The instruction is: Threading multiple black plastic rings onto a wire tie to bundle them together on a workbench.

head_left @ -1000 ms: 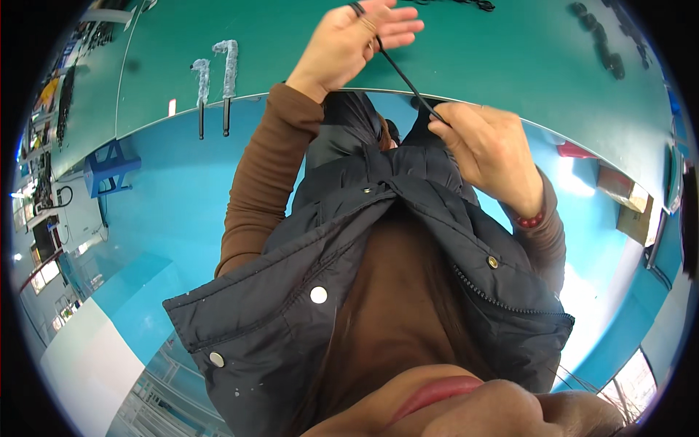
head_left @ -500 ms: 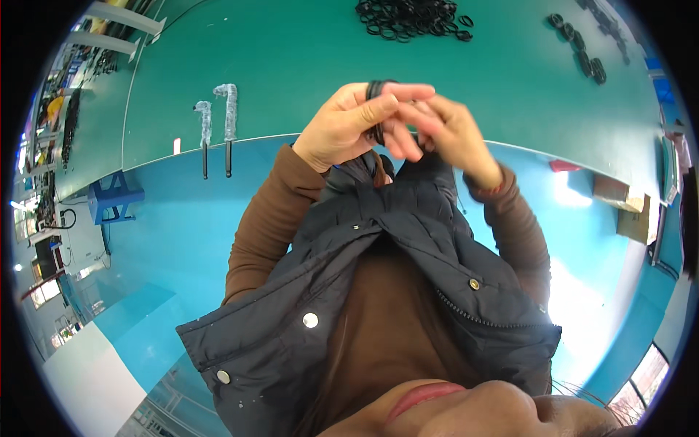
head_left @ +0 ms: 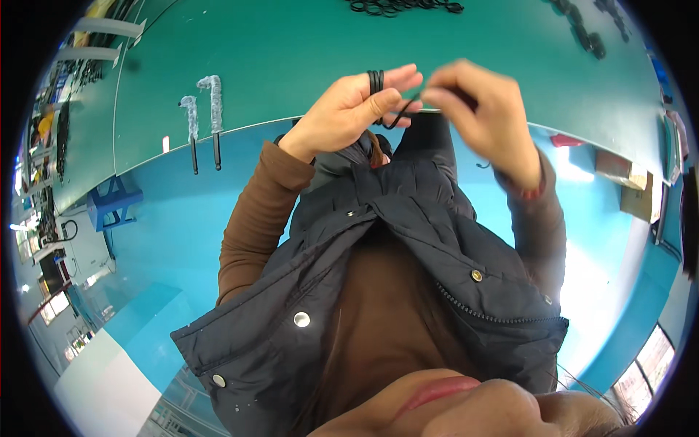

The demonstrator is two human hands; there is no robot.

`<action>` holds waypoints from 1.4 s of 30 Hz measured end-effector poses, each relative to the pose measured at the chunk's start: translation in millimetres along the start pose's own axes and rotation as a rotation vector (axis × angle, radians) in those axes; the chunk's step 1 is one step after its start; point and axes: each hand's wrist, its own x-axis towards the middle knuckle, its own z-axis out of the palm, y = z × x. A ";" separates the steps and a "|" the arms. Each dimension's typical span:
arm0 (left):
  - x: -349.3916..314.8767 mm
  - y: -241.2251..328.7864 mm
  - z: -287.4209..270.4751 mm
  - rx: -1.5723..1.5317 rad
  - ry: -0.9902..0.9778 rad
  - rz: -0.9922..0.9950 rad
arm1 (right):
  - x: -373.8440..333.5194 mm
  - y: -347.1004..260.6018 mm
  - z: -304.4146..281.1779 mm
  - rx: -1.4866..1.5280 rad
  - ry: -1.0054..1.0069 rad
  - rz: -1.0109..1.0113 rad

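Note:
Several thin black rings [head_left: 376, 81] loop around the fingers of my left hand [head_left: 341, 109], above the table's near edge. The fingers point right, fairly straight, and the thumb lies over the rings. From them a black loop [head_left: 399, 116] runs toward my right hand [head_left: 486, 102], just to the right. Its thumb and fingers are pinched together at the loop's end; that hand is slightly blurred. Whether this loop is a separate ring or part of the same band, I cannot tell.
A pile of black rings [head_left: 397, 6] lies at the far side of the green table [head_left: 277, 51]. More black bundles [head_left: 581, 33] lie far right. Two hooked tools wrapped in clear film [head_left: 212, 102] [head_left: 191, 116] overhang the edge at left. A blue stool [head_left: 113, 202] stands below left.
My right hand has moved right, away from my left hand, drawing out a black loop between them. The view has shifted, so the ring pile sits nearer the top edge.

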 end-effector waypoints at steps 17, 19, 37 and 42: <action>13.9 8.3 -13.2 -0.456 0.185 0.204 | -80.5 8.9 40.0 0.101 -0.298 0.405; 11.8 -2.2 -12.7 -0.389 0.163 0.195 | -74.7 -4.2 28.5 -0.003 -0.372 0.271; 0.1 2.1 -3.9 -0.575 0.053 0.080 | -37.3 37.0 44.2 0.218 0.034 0.306; 7.4 2.5 -4.4 -0.551 0.216 0.197 | -65.0 16.2 53.0 0.062 -0.123 0.326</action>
